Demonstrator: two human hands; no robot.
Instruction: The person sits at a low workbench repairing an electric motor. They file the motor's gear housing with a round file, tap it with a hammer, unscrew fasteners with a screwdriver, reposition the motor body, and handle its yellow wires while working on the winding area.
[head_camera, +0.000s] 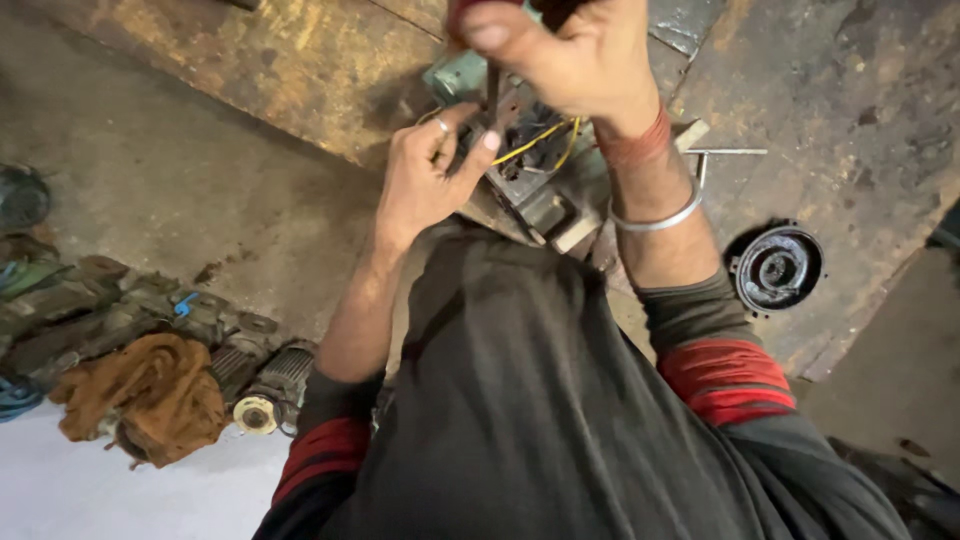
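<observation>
You are working on a small motor assembly (520, 165) sitting in the upper middle of the frame, at the near edge of the workbench (820, 110). It is looking grimy and dark, with a pale green housing at its upper left and yellow wires (545, 138) looping across its exposed middle. Your right hand (580, 60) is closing around the handle of a screwdriver (493, 95), whose dark shaft is pointing down into the assembly. Your left hand (430, 175) is pinching narrowly, thumb and forefinger meeting at the shaft's lower end, right against the assembly; a ring is showing on one finger.

Your forearms are crowding the assembly from below, and your dark shirt is filling the lower middle of the frame. To the right, a round black motor end cover (778, 268) is lying well apart from your hands, near the bench's lower edge. A thin metal rod (725, 152) is lying just beyond your right wrist.

The bench top is looking rusty, stained and worn. At lower left, on the concrete floor (170, 180), old motors (265, 385) and a brown rag (150, 395) are lying heaped together.
</observation>
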